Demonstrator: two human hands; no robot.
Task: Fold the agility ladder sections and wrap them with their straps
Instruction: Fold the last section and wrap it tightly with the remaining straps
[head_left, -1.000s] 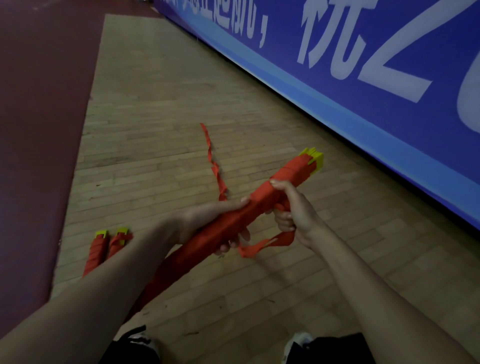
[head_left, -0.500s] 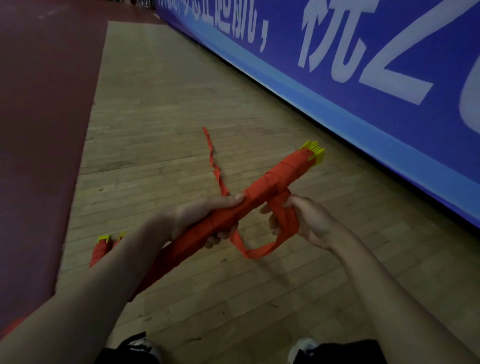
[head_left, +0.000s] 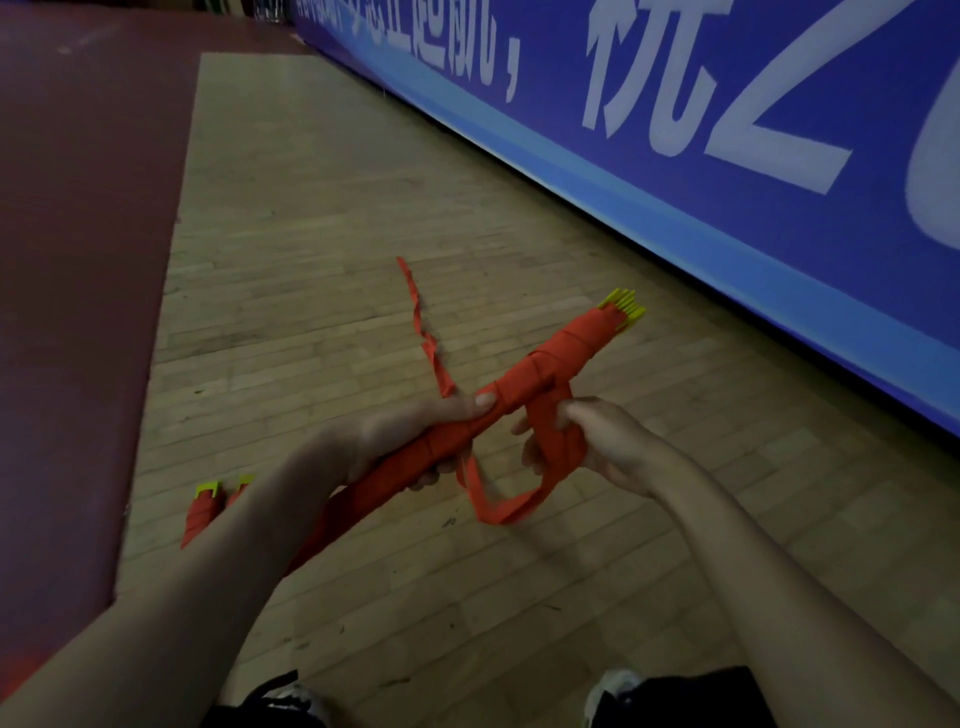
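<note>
Orange webbing fills both your hands. Your left hand is curled round the middle of the folded ladder bundle, with the thumb lying along its top. The bundle slants up and away from that hand, past your right hand, to the yellow rung ends at its far tip. Your right hand, just below the bundle, grips the strap. The strap comes down off the bundle, passes through your curled fingers and hangs in a slack loop between the two hands. Several turns already bind the stretch beyond your left thumb.

That slack loop looks like the weak spot. If you lay the next turn without drawing it taut, the turns beyond your thumb can loosen and creep towards the yellow tips, and the rungs may fan apart. Easing your left grip while the right hand passes under the bundle would risk the same.

A loose tail runs from behind your left hand out across the wooden floor ahead of you. It could get caught in a turn or snag as you wind.

Two wrapped bundles lie on the floor outside your left forearm, well apart from the work, so they should not interfere. The blue banner stands beyond your right hand.
</note>
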